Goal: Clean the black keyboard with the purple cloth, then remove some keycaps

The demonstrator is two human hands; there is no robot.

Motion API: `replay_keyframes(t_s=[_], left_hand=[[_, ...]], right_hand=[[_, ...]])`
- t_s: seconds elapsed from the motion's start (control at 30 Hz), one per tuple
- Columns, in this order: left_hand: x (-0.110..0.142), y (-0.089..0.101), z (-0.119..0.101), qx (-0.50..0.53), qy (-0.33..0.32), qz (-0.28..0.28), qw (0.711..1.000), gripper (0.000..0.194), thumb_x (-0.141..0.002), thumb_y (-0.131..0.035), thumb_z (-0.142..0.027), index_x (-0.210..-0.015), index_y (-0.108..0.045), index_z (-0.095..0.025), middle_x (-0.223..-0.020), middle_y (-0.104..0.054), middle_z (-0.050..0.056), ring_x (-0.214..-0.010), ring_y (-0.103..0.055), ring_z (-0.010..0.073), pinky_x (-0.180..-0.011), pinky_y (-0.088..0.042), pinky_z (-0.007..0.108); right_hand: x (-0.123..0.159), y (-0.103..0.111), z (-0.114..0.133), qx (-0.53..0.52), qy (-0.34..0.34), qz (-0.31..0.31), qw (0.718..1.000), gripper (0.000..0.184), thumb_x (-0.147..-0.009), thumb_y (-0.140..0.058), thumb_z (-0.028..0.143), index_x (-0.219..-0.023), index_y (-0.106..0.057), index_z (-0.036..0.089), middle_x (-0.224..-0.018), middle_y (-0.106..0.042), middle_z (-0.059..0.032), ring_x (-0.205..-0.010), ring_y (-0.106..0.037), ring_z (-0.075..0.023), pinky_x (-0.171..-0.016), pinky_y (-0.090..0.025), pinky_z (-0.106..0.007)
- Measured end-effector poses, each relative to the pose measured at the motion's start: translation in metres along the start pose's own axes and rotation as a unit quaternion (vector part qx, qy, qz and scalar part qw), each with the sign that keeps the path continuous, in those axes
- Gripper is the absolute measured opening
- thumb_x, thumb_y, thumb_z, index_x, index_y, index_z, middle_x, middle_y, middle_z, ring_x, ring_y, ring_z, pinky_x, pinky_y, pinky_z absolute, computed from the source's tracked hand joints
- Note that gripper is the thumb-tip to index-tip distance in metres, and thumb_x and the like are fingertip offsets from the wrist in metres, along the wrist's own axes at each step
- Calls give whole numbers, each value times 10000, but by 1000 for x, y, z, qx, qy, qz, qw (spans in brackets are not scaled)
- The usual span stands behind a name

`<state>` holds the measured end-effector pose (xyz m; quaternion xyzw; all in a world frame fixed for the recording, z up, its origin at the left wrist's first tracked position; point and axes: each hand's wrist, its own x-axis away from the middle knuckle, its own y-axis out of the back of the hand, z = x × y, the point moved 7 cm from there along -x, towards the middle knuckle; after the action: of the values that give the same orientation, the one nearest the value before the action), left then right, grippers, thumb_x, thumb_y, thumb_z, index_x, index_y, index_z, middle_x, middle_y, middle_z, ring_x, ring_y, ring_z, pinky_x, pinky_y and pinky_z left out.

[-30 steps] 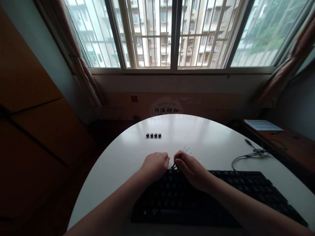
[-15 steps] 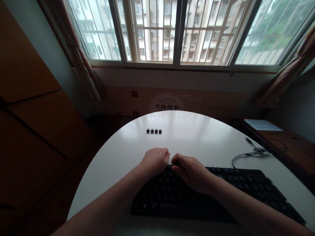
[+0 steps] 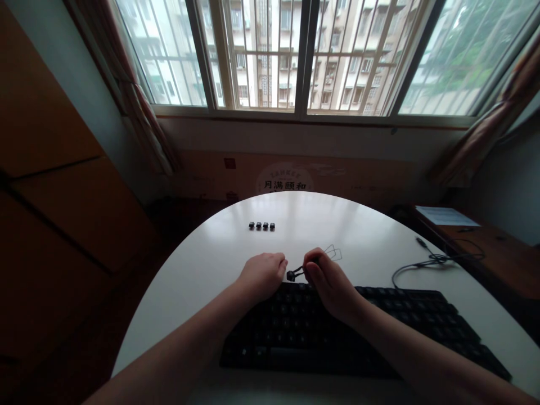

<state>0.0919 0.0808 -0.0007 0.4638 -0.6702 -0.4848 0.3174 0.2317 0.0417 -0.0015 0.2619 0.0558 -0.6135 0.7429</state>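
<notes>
My right hand [image 3: 331, 281] is closed around a keycap puller [image 3: 298, 271], whose wire loops stick out past the fist on the far side. A black keycap [image 3: 291, 276] is caught at the puller's near end, just above the back edge of a black keyboard [image 3: 291, 323]. My left hand [image 3: 262, 274] is curled over the keyboard's back left part, its fingertips hidden. Farther back on the white table [image 3: 189, 292], several loose black keycaps [image 3: 262, 226] stand in a short row.
A black cable [image 3: 426, 262] lies coiled at the table's right side. Beyond it is a brown desk [image 3: 498, 247] with a sheet of paper [image 3: 448, 216]. The table's curved far edge faces a barred window [image 3: 265, 67]. An orange-brown cabinet [image 3: 71, 208] stands on the left.
My right hand has lifted and turned a little, bringing the puller and a keycap in its end into view above the keyboard. My left hand has barely moved.
</notes>
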Motion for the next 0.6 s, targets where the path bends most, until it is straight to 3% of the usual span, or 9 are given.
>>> replay_keyframes(t_s=[0.17,0.33,0.6], left_hand=[[1,22,-1,149,-43,-72,985,315,-953,-376,-364,-861,-631,-204,-769,-677,42,-726,-612,199,-666,-433,302],[-3,22,0,309,-76,-33,947,230,-847,-549,-364,-940,-644,-176,-775,-684,34,-688,-611,167,-618,-480,269],[-5,8,7,395,-8,-15,918,314,-743,-614,-327,-1009,-558,-169,-732,-621,3,-648,-597,159,-474,-494,236]], right_hand=[[0,2,14,53,46,-19,997,175,-1004,-378,365,-981,-480,225,-781,-550,-10,-651,-500,-146,-609,-422,-280],[-2,0,20,71,75,-19,994,114,-982,-418,307,-1005,-496,226,-817,-581,-20,-696,-532,-155,-657,-436,-292],[-4,-2,16,120,61,-27,991,117,-968,-443,308,-1010,-519,229,-857,-620,-26,-670,-544,-155,-653,-432,-292]])
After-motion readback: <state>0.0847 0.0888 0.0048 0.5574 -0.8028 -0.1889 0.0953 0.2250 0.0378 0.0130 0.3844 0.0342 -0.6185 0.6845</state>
